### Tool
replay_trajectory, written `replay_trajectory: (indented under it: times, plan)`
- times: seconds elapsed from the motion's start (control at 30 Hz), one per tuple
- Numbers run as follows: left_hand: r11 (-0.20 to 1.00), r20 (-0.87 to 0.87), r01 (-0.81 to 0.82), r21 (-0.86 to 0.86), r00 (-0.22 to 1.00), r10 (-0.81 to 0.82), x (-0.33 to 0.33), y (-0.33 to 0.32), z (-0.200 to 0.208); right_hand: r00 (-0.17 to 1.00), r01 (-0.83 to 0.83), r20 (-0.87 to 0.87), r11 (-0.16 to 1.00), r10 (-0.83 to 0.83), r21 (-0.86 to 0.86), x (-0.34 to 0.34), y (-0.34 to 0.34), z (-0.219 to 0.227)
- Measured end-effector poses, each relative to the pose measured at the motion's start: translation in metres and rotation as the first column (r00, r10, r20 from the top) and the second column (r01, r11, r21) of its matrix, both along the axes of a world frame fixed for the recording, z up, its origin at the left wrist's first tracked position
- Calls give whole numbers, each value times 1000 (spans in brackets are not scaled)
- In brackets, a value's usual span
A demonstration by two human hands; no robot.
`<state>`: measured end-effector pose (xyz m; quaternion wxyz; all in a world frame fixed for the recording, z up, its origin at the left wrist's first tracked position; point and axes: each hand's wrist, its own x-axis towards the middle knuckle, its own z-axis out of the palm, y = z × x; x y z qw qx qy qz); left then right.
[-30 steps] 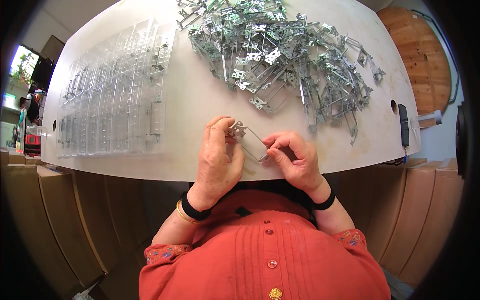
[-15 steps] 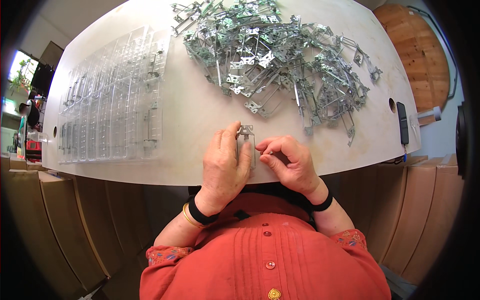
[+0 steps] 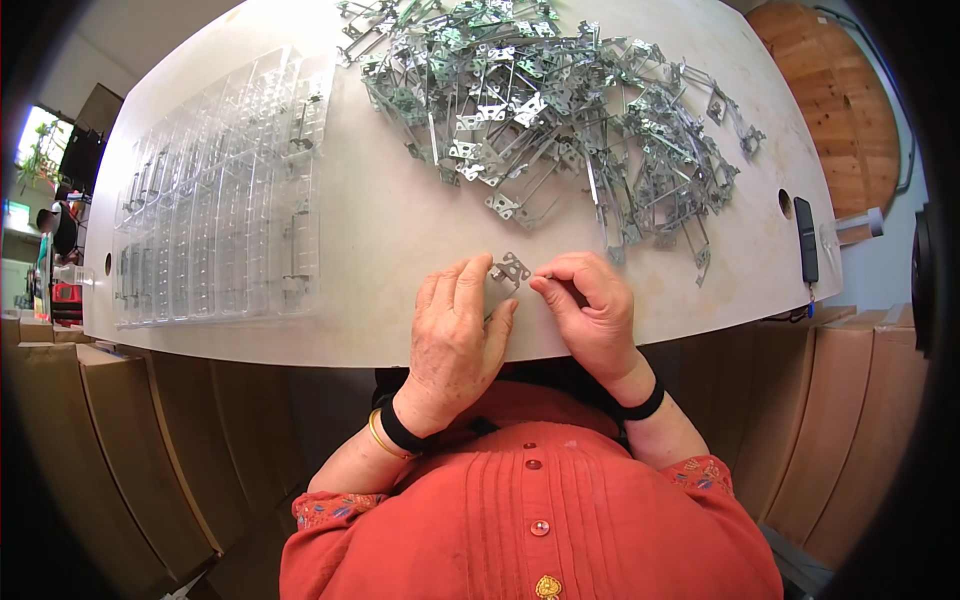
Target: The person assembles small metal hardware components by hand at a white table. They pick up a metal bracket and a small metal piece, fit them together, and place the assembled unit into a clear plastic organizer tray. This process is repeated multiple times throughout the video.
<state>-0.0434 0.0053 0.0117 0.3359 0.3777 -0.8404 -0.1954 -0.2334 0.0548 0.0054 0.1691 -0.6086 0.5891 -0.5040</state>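
Note:
A small silvery metal bracket (image 3: pixel 512 268) with holes in its flat end plate is tilted between my two hands, just above the table near its front edge. My left hand (image 3: pixel 452 325) holds it loosely between fingers and thumb; the palm and fingers hide much of its lower part. To the right of it, the thumb and forefinger of my right hand (image 3: pixel 592 312) are pinched together close to the end plate. Whatever is in that pinch is too small to make out. Beyond my hands lies a large tangled heap of similar metal brackets (image 3: pixel 520 110).
At the left of the white table (image 3: pixel 380 260) lie clear plastic trays (image 3: pixel 220 200) with compartments, some holding metal parts. A dark phone-like device (image 3: pixel 806 245) lies by the right edge. Cardboard boxes (image 3: pixel 850 420) stand below on both sides. A round wooden board (image 3: pixel 830 110) is beyond the right edge.
The bracket has turned from upright to tilted, its end plate now leaning right. My left thumb has dropped away from the fingers. My right pinch has moved up toward the plate.

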Motion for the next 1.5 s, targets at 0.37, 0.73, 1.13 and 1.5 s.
replay_trajectory:
  times: [0.37, 0.73, 1.13, 1.5]
  plan:
    - [992, 88, 8, -123, 996, 3, 10, 9, -5, 998, 41, -51, 999, -40, 14, 2, 3, 3]
    - [987, 76, -2, -160, 997, 15, 11, 3, -4, 999, 30, 12, 999, -30, 32, -3, 8, 1]
    - [999, -60, 45, 8, 997, -44, 10, 3, 4, 998, -8, 67, 998, 12, -63, 1, 9, 2]
    - [998, -52, 57, 1, 997, -57, 10, -2, 5, 999, -9, 37, 1000, 10, -10, 4, 7, 3]
